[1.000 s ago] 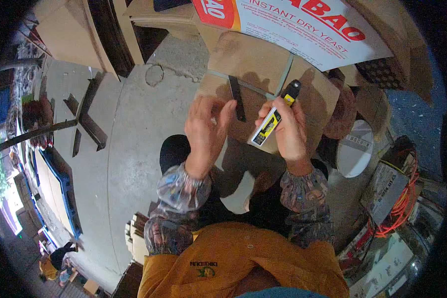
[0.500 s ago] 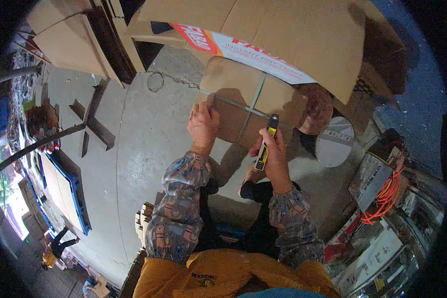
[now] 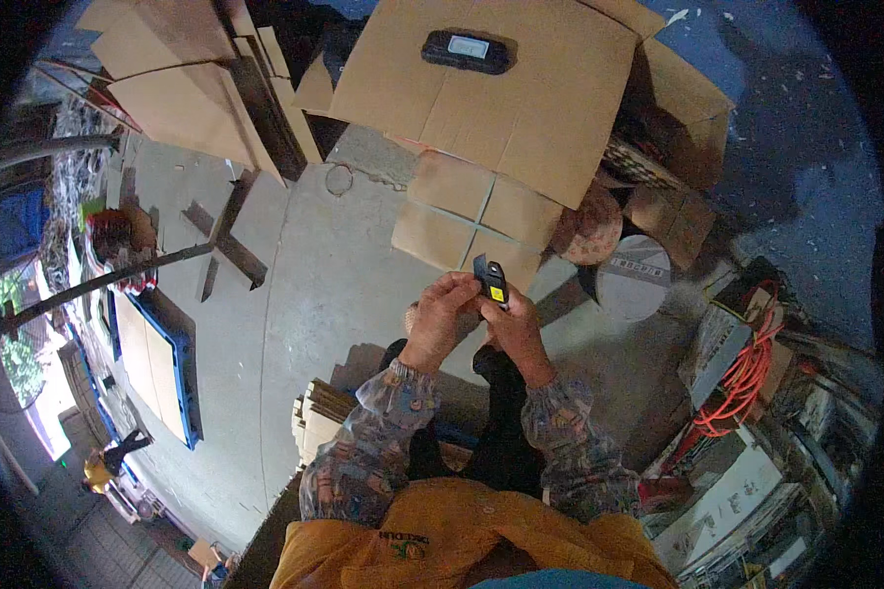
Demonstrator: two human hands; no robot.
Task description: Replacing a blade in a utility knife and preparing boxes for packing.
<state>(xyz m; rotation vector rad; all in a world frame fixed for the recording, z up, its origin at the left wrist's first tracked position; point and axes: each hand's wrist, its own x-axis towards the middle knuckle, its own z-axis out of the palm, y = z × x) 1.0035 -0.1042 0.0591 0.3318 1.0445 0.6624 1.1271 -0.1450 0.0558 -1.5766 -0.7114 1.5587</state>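
In my right hand is a yellow-and-black utility knife, its head pointing up and away from me. My left hand is closed against the knife, thumb and fingertips pinched beside its head. A small dark flat piece stands up at those fingertips; whether it is the blade or something separate I cannot tell. Just beyond both hands lies a flat brown cardboard bundle, crossed by pale green strapping. Neither hand visibly touches the bundle.
A large cardboard box stands beyond the bundle, a black case on top. Round discs lie to the right, near an orange coiled cord. Cardboard sheets lean at the far left; a blue-edged platform sits left.
My left hand has left the bundle's near-left edge and come to the knife. The right hand has drawn the knife back and left, and the view has shifted.
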